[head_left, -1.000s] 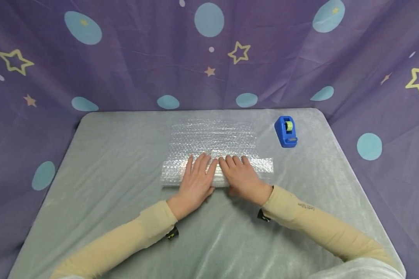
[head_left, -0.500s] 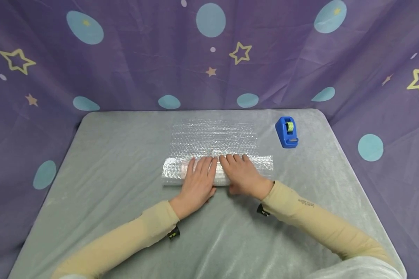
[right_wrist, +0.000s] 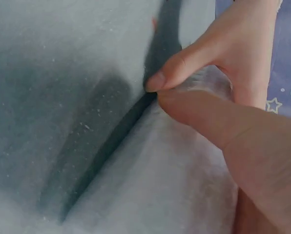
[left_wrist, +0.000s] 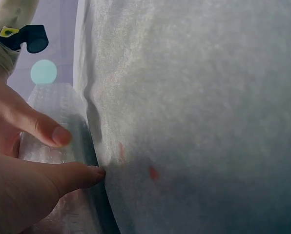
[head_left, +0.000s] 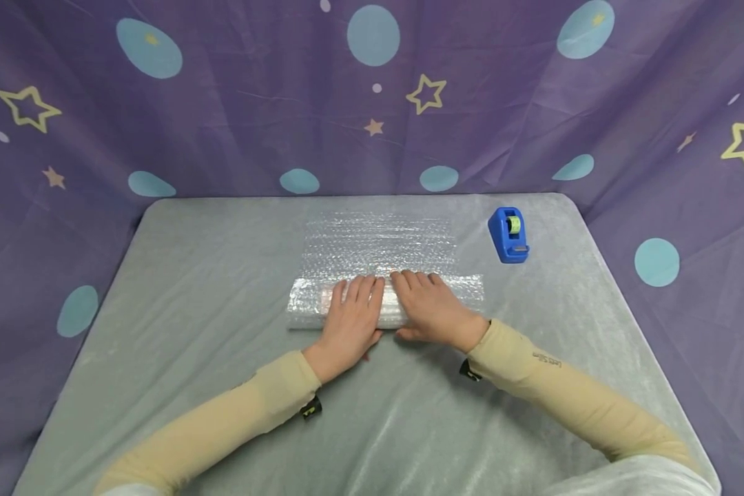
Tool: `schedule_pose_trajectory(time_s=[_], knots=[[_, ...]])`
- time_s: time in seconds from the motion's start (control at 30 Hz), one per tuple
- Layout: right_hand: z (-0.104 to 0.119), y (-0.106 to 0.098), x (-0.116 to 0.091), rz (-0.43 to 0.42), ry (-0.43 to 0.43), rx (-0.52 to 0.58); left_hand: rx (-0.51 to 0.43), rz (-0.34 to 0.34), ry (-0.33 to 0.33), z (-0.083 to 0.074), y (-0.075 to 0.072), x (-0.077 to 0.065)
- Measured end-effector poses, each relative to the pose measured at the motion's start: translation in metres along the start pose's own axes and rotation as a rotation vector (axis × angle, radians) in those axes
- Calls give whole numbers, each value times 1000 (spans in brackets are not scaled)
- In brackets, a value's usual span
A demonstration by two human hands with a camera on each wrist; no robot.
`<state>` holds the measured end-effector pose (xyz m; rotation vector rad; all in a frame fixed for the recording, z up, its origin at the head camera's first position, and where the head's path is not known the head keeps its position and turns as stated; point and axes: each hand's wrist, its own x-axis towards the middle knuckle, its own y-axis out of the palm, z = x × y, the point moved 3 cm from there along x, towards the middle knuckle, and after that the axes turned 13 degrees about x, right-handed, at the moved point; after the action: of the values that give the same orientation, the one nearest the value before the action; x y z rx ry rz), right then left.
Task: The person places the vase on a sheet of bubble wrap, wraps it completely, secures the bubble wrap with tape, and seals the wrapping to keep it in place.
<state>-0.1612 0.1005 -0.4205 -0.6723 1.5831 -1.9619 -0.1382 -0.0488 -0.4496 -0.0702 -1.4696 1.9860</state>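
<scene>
We've got a blue desktop tape dispenser (head_left: 505,241) at far right on the grey plush tablecloth (head_left: 223,248), cutter end toward the near side. Yellow-green tape roll (head_left: 514,224) seated in it. Cloth shows some wrinkles. Behind and on both sides we see purple curtain (head_left: 273,103): light-blue circles (head_left: 373,36) and ovals (head_left: 149,48), yellow outline stars (head_left: 426,94), small salmon stars (head_left: 375,127), pale dots (head_left: 377,88).

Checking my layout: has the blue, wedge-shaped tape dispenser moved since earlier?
No; the dispenser hasn't shifted relative to the far edge of the grey, cloth-covered table.
</scene>
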Motion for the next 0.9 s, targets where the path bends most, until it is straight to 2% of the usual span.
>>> schedule_pose_trajectory(time_s=[0.23,0.5,0.67,0.9], knots=[[3,1,-3,-74,-18,-94,15,12,-6,-1,0,1],[17,5,-10,-212,-36,-244,28,18,-15,-2,0,-1],[22,10,-14,-258,-54,-286,31,12,-11,-3,0,-1],[22,13,-12,-324,-24,-350,33,-3,-17,-3,-1,0]])
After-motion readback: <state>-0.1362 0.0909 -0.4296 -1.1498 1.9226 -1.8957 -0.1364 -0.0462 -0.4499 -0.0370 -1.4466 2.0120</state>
